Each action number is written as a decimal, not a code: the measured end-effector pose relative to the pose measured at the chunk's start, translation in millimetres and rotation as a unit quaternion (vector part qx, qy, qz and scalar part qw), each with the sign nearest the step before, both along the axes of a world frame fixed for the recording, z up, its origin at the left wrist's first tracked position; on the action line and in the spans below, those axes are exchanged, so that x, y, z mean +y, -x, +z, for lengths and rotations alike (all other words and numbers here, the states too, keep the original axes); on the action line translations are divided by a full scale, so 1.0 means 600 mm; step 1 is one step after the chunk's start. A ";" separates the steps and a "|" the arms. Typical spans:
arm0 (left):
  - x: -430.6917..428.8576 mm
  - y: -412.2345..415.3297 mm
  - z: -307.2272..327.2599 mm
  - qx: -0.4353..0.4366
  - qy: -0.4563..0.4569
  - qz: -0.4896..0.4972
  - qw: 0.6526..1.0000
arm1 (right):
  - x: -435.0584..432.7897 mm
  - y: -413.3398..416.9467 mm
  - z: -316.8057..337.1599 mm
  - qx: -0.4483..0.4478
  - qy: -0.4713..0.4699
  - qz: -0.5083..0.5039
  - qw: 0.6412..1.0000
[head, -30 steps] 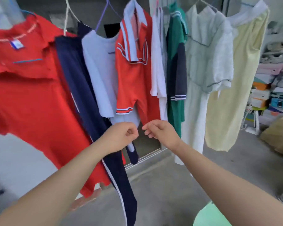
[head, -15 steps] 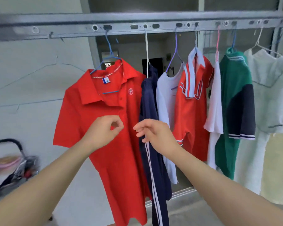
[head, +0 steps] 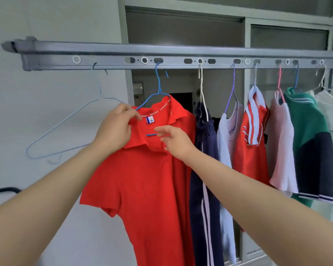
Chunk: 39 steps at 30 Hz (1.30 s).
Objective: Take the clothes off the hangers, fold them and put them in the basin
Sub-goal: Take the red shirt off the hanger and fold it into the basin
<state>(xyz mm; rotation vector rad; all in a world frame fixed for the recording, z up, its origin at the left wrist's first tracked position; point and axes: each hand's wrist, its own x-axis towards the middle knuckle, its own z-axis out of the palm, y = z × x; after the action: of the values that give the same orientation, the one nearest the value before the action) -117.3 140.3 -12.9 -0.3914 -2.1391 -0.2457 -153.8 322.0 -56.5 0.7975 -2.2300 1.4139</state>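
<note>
A red polo shirt hangs on a blue wire hanger hooked into the grey drying rail. My left hand grips the left side of the shirt's collar, thumb and fingers curled round the cloth by the hanger's shoulder. My right hand is at the collar's right front, fingers loosely bent near the hanger's lower bar; whether it touches the hanger is unclear. The basin is out of view.
Right of the red shirt hang navy striped trousers, a pale lilac top, a red-and-white shirt, a white-pink top and a green-and-navy shirt. An empty light-blue hanger hangs at the left by the wall.
The view has swung up and left to the rail. Both hands have risen from the shirt's chest to its collar, and my left hand has taken hold of the collar.
</note>
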 end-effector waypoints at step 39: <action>-0.035 -0.002 -0.070 -0.247 -0.528 -0.263 0.769 | -0.177 0.079 0.063 -0.108 0.217 -0.039 0.969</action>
<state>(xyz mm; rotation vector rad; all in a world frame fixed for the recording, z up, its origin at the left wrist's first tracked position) -115.9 119.4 -54.8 -0.2333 -1.9228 -1.9479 -200.9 215.8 -18.6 0.4191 -1.9540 1.9310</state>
